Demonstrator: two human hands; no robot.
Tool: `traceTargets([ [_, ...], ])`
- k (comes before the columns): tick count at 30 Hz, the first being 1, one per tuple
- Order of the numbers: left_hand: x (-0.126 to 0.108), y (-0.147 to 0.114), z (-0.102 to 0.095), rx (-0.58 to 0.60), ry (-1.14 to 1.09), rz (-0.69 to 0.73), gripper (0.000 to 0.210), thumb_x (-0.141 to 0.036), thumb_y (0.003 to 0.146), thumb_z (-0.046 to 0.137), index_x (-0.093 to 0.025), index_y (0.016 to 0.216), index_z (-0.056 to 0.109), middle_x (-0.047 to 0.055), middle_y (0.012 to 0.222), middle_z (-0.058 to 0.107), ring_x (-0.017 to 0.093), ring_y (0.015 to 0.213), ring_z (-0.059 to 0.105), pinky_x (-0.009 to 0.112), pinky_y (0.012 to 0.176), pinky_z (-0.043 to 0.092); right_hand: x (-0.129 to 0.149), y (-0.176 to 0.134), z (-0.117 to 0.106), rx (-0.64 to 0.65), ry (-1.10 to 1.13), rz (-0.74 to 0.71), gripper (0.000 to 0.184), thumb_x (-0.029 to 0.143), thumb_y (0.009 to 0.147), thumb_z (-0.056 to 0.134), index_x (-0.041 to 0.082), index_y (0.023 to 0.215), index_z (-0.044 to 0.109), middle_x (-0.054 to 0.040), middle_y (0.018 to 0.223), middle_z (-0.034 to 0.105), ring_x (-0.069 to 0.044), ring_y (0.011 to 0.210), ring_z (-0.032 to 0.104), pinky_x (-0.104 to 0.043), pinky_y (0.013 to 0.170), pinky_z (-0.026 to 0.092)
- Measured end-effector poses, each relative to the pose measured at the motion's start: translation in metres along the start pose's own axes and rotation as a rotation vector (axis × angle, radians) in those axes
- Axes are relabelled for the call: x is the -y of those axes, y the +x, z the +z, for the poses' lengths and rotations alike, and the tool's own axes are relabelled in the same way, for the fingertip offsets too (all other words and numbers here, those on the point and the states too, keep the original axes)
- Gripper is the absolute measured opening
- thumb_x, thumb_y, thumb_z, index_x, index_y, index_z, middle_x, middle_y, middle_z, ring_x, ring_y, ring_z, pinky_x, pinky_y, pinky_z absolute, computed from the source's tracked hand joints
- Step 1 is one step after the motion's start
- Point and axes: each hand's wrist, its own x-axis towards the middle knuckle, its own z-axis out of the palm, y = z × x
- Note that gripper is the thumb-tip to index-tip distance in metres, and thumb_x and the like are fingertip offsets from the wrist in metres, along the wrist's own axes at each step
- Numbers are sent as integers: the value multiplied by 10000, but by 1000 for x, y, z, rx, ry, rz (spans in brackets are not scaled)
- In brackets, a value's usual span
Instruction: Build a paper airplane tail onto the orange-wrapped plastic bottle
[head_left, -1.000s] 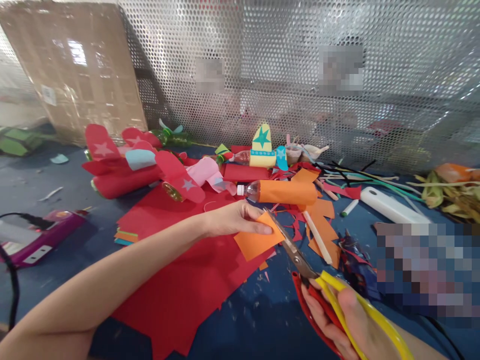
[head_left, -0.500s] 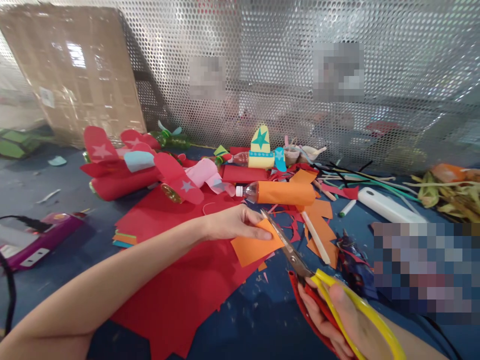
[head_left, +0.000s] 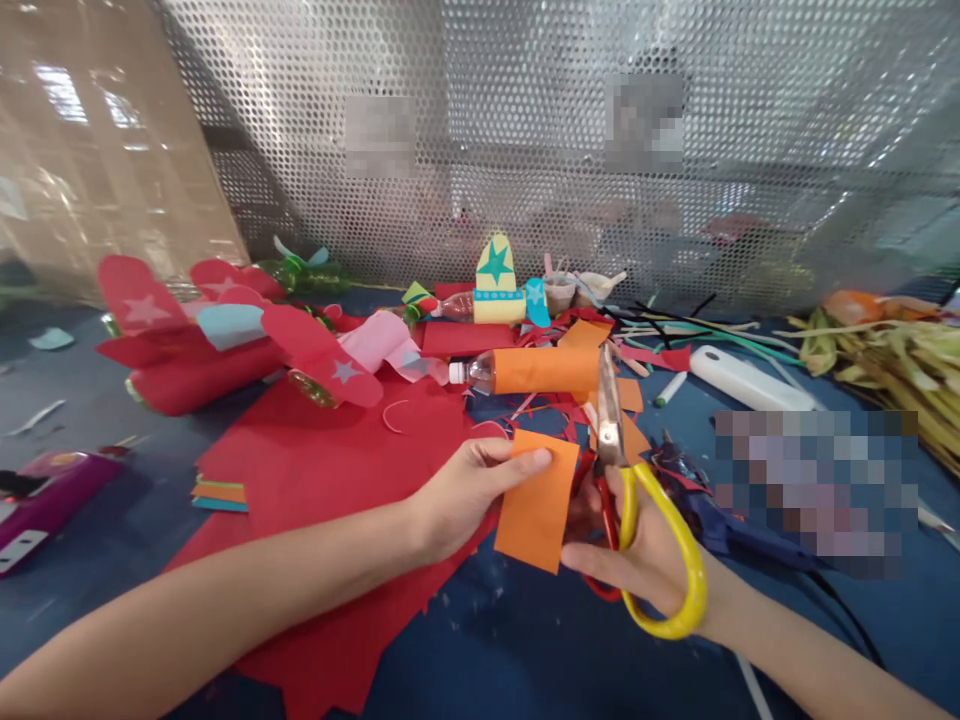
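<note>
My left hand (head_left: pixel 469 490) pinches a piece of orange paper (head_left: pixel 536 510) by its upper left part, thumb on top. In my right hand (head_left: pixel 637 550) are scissors (head_left: pixel 664 610) with yellow and red handles. Their blades point up and away, beside the paper rather than across it. The right fingers and thumb also reach the paper's lower right edge; whether they grip it I cannot tell. Just beyond the blades lies a plastic bottle (head_left: pixel 484 372) wrapped in orange paper. Large sheets of red paper (head_left: pixel 315 570) spread under and left of my left arm.
Red paper planes (head_left: pixel 202 370) built on bottles stand at the left, near a purple power strip (head_left: pixel 71 500). A yellow bottle model (head_left: pixel 499 305) is at the back. Paper scraps, a white power strip (head_left: pixel 750 380) and a blue glue gun (head_left: pixel 739 520) lie right. A perforated metal panel (head_left: pixel 517 130) rises behind.
The scissors have left the paper's edge and turned upward. My right fingers have come to the paper, which is now held more upright. The view has shifted slightly right.
</note>
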Motion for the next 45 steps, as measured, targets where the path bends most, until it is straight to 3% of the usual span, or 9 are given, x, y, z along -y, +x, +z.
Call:
traceTargets([
  [3,4,-6,4,47,19,-15,189,-326,769,700,-158,841,750,55,785,746,157,728,677,260,729,520,0,-2,8,6,-34,-40,285,286,689,691,247,853,462,-23,859,637,-210,825,653,-375,835,520],
  [7,3,-5,3,62,113,46,188,-309,787,684,-183,910,751,54,870,749,178,836,676,281,807,504,-1,-2,8,-150,-243,-103,230,295,684,639,247,724,417,15,674,528,-172,609,576,-328,594,530],
  [10,0,-2,0,30,219,132,174,-295,788,685,-213,927,752,36,882,749,166,860,665,267,824,494,-5,1,4,-214,-301,-130,240,299,669,636,245,710,406,33,645,473,-149,568,529,-310,553,505],
  [16,-3,-4,3,0,279,186,137,-278,787,682,-208,871,764,33,904,740,144,822,650,239,781,494,-18,1,3,-230,-279,-165,230,340,702,636,238,760,439,26,670,504,-145,596,520,-300,580,483],
  [25,-4,-5,4,15,241,188,137,-234,806,663,-214,899,761,29,902,737,126,807,642,216,775,492,-13,1,2,-181,-284,-45,250,383,695,639,233,749,447,-8,720,529,-187,676,559,-358,661,496],
  [35,-2,-6,4,-9,239,187,163,-264,789,678,-213,922,757,36,896,740,165,839,655,277,842,492,-4,1,4,-198,-224,-36,254,329,666,651,253,696,410,31,613,477,-149,548,506,-294,511,490],
  [41,0,-3,1,-62,231,179,181,-303,768,696,-195,899,758,47,900,745,190,860,663,308,844,502,-2,1,4,-183,-195,-45,227,293,664,639,251,698,418,30,629,499,-151,562,535,-286,520,507],
  [45,1,-1,-1,-93,202,160,189,-316,758,702,-187,884,757,45,892,750,182,847,667,292,827,504,-10,3,3,-258,-159,-124,242,277,678,643,250,720,406,48,639,476,-130,563,523,-265,522,501],
])
